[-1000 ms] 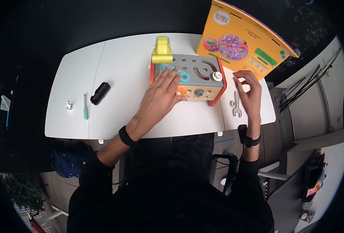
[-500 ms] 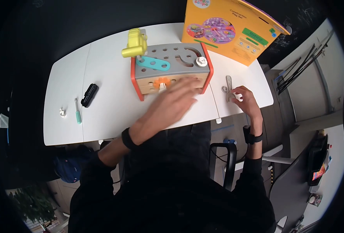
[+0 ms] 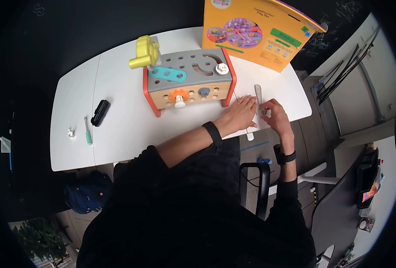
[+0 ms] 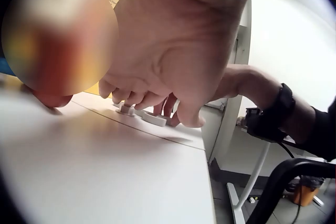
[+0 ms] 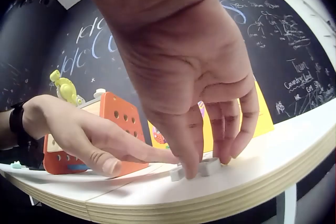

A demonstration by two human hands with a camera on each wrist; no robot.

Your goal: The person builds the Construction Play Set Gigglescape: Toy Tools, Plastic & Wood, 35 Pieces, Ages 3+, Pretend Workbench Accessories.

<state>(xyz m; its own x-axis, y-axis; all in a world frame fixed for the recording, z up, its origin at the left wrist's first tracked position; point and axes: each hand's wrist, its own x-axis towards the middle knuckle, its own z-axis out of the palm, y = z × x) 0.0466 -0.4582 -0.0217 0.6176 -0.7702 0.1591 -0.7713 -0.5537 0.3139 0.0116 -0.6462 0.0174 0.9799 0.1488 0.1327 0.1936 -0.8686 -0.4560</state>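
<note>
My right hand [image 3: 277, 117] pinches the open end of a grey toy wrench [image 3: 258, 93] lying at the right of the white table. In the right wrist view, thumb and fingers come down around the wrench's jaw end. My left hand [image 3: 240, 117] lies beside it, palm down, its straight fingers reaching toward the wrench. A small light-coloured nut [image 4: 126, 110] shows by the left fingertips in the left wrist view; in the head view that hand covers it.
A toy workbench [image 3: 200, 80] stands mid-table, bearing a turquoise strip [image 3: 167, 74], a yellow toy tool [image 3: 145, 52], an orange gear [image 3: 174, 94] and a white bolt [image 3: 222, 69]. Behind is an orange box [image 3: 251, 38]. Leftward lie a screwdriver [image 3: 88, 136], black case [image 3: 100, 113] and white piece [image 3: 71, 132].
My left hand has left the workbench's turquoise strip and crossed right to beside the wrench. My right hand has come down from above the wrench onto its open end.
</note>
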